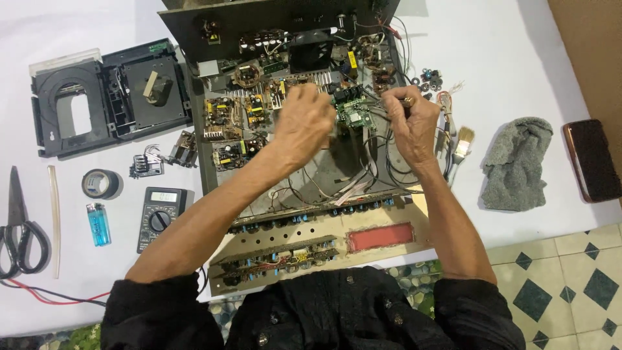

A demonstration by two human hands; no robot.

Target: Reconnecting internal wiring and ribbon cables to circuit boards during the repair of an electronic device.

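Fingers of left hand (304, 123) curling together, touching green board (352, 111); right hand (409, 120) fingers pinching small brown part (409, 101) above open metal box (214, 139).

1. Support: table (492, 58) under a white covering; patterned tile floor (570, 279) shows past its near right corner.
2. Centre: opened amplifier chassis (223, 178), lying flat on the covering.
3. Left, far: black disc-drive mechanism (110, 97).
4. Left, near: scissors (18, 227), pale strip (54, 220), roll of black tape (101, 183), blue lighter (98, 224), multimeter (160, 217), small loose circuit board (183, 150).
5. Right of the chassis: small round parts (430, 79), paintbrush (462, 144), grey rag (515, 162), dark phone (593, 160) at the edge.
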